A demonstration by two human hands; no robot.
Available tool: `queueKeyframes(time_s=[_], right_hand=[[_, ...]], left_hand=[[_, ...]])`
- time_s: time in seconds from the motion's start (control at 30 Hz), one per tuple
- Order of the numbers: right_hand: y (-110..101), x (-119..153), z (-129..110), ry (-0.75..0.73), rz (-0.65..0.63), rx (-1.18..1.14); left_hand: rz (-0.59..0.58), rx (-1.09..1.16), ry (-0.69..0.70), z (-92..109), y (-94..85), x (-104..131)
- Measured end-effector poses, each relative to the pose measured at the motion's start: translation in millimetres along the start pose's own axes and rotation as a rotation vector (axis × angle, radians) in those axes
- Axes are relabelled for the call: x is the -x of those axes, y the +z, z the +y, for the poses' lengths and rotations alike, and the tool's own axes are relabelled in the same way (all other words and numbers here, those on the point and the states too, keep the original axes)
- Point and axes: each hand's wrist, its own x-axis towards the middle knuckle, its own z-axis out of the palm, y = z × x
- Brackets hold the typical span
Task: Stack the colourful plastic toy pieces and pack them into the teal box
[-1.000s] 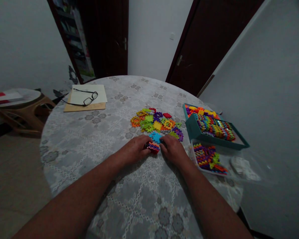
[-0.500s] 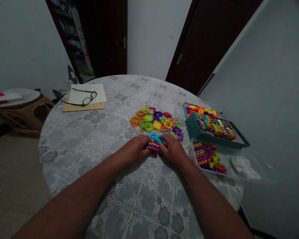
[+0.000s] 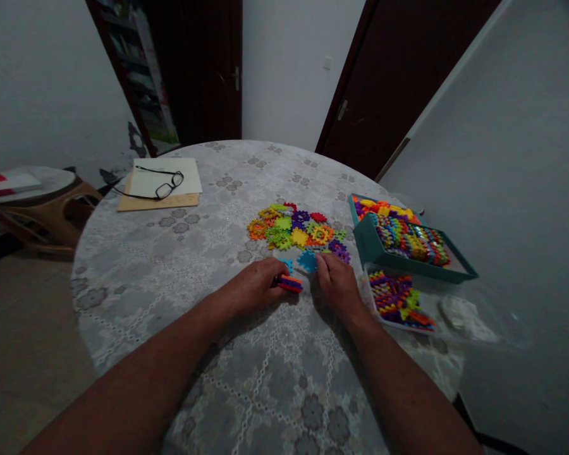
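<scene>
Near the middle of the table, my left hand (image 3: 258, 283) is closed round a small stack of red, orange and purple toothed plastic pieces (image 3: 291, 284). A light blue piece (image 3: 287, 265) shows just beyond its fingers. My right hand (image 3: 336, 278) pinches a blue toothed piece (image 3: 306, 260) between thumb and fingers, a little to the right of the stack. Beyond both hands lies a loose pile of colourful gear-shaped pieces (image 3: 283, 225), with a purple one (image 3: 339, 250) close to my right hand.
On the right stand a teal box (image 3: 408, 265) of sorted pieces and a clear plastic tray (image 3: 374, 303) holding more pieces. Black glasses (image 3: 164, 191) rest on papers (image 3: 189, 174) at the back left of the round table (image 3: 137, 284). A stool (image 3: 52, 189) is beyond the left edge.
My hands have moved apart. The blue piece in my right hand is now away from the stack, and the stack in my left hand is tilted differently.
</scene>
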Motion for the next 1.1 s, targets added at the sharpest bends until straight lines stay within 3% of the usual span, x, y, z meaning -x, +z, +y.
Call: queueKeyframes(time_s=[0.1, 0.33, 0.63, 0.93, 1.1], right_hand=[[-4, 0, -4, 0.004, 0.032, -0.026], [-3, 6, -20, -0.152, -0.209, -0.139], [-3, 5, -13, -0.199, -0.150, -0.104], [-6, 6, -22, -0.179, -0.202, -0.140], [-1, 7, -25, -0.161, -0.238, -0.159]], left_hand=[[-0.024, -0.013, 0.007, 0, -1.0, 0], [0.050, 0.043, -0.024, -4, 1.1, 1], [0.081, 0.052, -0.118, -4, 2.7, 1], [0.016, 0.015, -0.027, -7, -0.3, 0], [0.045, -0.014, -0.007, -10, -0.6, -1]])
